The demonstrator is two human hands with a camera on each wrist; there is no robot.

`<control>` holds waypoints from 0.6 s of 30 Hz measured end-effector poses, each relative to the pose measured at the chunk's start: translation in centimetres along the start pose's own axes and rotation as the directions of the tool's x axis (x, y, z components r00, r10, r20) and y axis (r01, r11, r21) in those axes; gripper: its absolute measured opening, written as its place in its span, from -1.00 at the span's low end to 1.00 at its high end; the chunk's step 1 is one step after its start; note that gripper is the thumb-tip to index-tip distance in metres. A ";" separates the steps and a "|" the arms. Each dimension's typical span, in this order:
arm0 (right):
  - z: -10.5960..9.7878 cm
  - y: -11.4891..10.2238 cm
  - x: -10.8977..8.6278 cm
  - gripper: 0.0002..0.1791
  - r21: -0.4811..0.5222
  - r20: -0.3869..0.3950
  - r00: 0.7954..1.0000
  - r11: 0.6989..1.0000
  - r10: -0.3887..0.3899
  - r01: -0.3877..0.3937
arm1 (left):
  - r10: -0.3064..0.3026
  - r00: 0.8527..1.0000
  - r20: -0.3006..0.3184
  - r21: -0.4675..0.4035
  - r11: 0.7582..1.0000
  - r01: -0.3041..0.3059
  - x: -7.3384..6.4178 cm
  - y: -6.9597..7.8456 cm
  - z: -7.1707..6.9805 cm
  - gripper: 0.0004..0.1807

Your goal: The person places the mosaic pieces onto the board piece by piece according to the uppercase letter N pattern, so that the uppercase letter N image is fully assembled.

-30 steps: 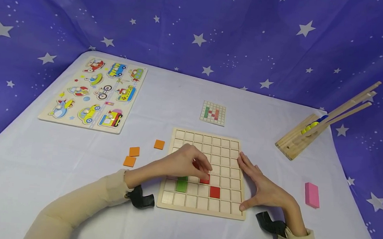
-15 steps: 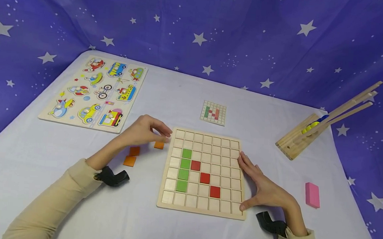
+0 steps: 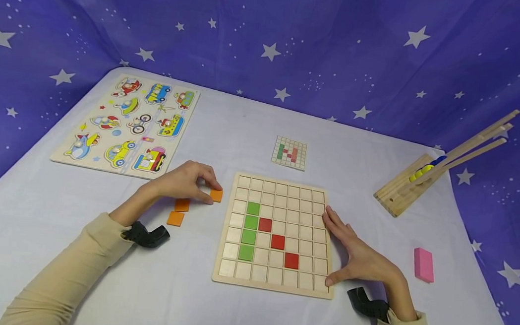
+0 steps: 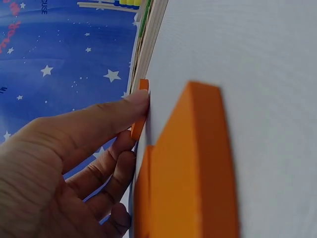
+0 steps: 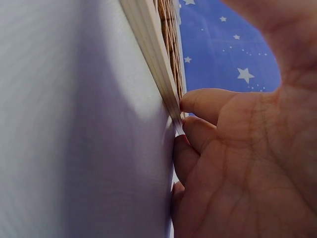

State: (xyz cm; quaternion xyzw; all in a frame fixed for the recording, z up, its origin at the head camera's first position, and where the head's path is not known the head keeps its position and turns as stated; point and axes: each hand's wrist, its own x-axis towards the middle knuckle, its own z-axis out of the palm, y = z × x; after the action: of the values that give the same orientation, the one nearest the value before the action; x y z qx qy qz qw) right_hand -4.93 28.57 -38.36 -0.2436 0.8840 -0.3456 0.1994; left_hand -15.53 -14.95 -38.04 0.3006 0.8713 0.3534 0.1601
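Note:
My left hand [image 3: 186,180] pinches an orange square tile [image 3: 216,195] between thumb and fingers, left of the wooden grid board [image 3: 272,287]. In the left wrist view that tile [image 4: 142,114] stands out as a thin orange edge under the thumb. Two more orange tiles [image 3: 175,219] lie below the hand, one partly overlapped by it in the head view. On the board, a column of green tiles [image 3: 248,237] and a diagonal of three red tiles [image 3: 278,242] fill some squares. With fingers spread, my right hand [image 3: 361,253] rests against the board's right edge.
A small pattern card [image 3: 289,153] lies beyond the board. To the left is a vehicle peg puzzle [image 3: 124,124]. A wooden stand [image 3: 401,191] with yellow and blue pieces rises at the right, and a pink block [image 3: 423,265] lies near the right hand.
My left hand has moved left from the board to the orange tile and now pinches it. The red tile formerly under the hand shows in its square. My right hand has stayed put.

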 end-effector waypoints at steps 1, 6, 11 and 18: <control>0.0 0.0 0.0 0.52 0.000 0.000 1.000 1.000 0.002 -0.002 | 0.005 1.000 -0.003 0.005 1.000 -0.005 0.0 0.0 0.0 -0.69; 0.0 0.0 0.0 0.51 0.001 0.002 1.000 1.000 0.003 -0.003 | 0.006 0.999 -0.038 -0.040 0.999 -0.007 0.1 -0.1 0.1 -0.80; 0.0 0.0 0.0 0.52 -0.002 0.000 1.000 1.000 0.007 -0.007 | 0.003 1.000 -0.020 -0.053 0.999 -0.004 0.1 0.0 0.0 -0.76; 0.0 -0.2 0.0 0.51 -0.003 0.000 1.000 1.000 0.013 -0.013 | -0.001 1.000 0.023 -0.039 0.999 0.002 0.1 0.2 -0.1 -0.82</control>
State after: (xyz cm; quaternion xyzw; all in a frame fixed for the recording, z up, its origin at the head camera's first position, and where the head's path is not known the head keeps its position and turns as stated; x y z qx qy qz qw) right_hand -4.90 28.47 -38.23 -0.2380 0.8862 -0.3429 0.2013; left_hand -15.61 -14.82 -37.83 0.3008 0.8625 0.3669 0.1762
